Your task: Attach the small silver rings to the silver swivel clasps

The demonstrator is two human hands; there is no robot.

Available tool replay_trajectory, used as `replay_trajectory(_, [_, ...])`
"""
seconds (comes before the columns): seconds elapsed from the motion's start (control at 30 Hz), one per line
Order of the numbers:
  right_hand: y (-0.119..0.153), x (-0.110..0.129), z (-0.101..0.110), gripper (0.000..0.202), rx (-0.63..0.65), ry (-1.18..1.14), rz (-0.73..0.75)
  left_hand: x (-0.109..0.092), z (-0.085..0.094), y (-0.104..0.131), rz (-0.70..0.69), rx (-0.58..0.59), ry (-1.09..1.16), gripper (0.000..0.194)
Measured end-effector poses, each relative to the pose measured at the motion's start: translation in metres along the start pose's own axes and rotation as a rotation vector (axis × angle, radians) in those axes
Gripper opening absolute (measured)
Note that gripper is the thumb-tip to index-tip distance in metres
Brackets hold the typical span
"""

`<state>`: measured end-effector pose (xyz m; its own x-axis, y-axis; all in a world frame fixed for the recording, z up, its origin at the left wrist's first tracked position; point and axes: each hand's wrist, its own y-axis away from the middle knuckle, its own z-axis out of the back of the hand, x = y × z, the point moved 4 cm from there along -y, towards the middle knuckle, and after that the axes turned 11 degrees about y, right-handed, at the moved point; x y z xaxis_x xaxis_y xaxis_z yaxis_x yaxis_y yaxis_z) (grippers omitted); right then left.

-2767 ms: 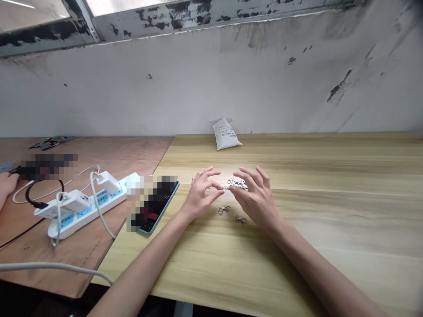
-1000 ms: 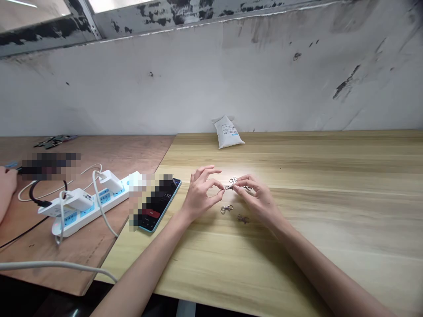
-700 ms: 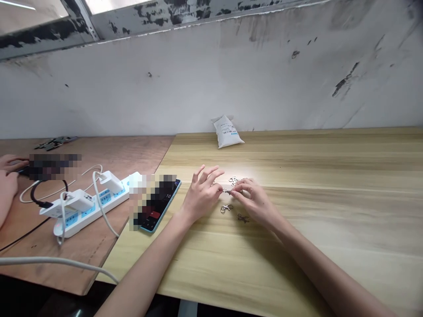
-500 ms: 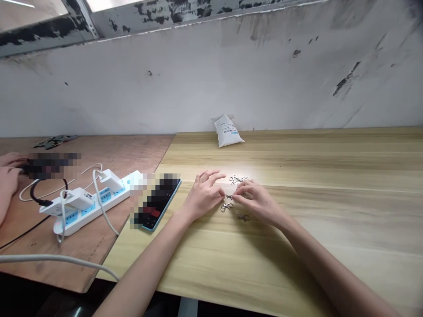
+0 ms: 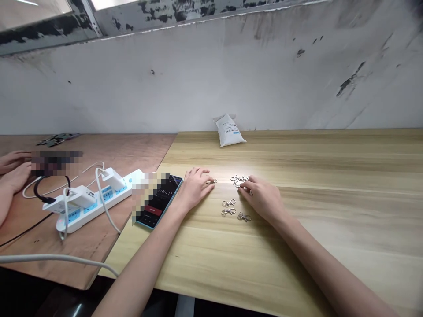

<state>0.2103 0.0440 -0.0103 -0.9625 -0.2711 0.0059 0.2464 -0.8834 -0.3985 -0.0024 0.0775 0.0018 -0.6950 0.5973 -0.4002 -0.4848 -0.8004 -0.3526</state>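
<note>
Leftward, a smartphone (image 5: 160, 202) lies along the left edge of the wood-grain table (image 5: 317, 167). Next, the left hand (image 5: 195, 190) has bent fingers at small metal rings (image 5: 215, 181); whether it grips 1 cannot be told. Between the hands, slightly toward the near edge, lie 3 swivel clasps (image 5: 231, 211). Beyond them, a clasp pile (image 5: 235, 179) meets the right hand (image 5: 264, 199), thumb and fingers bunched; any grasp is unclear.

3 silvery ringed clasps (image 5: 228, 211) flat near a metal pile (image 5: 238, 179), apparently rings (image 5: 215, 181) left of it
</note>
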Motion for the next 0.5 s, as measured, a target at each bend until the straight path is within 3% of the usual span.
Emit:
replay_trajectory(0.27, [0.000,0.008,0.005,0.026,-0.021,0.035,0.059,-0.007,0.001,-0.003,-0.048,-0.014,-0.053,0.015])
replay_trajectory(0.5, [0.000,0.010,0.004,0.020,0.026,0.057,0.089,-0.012,0.003,-0.002,0.025,-0.081,0.216,0.010])
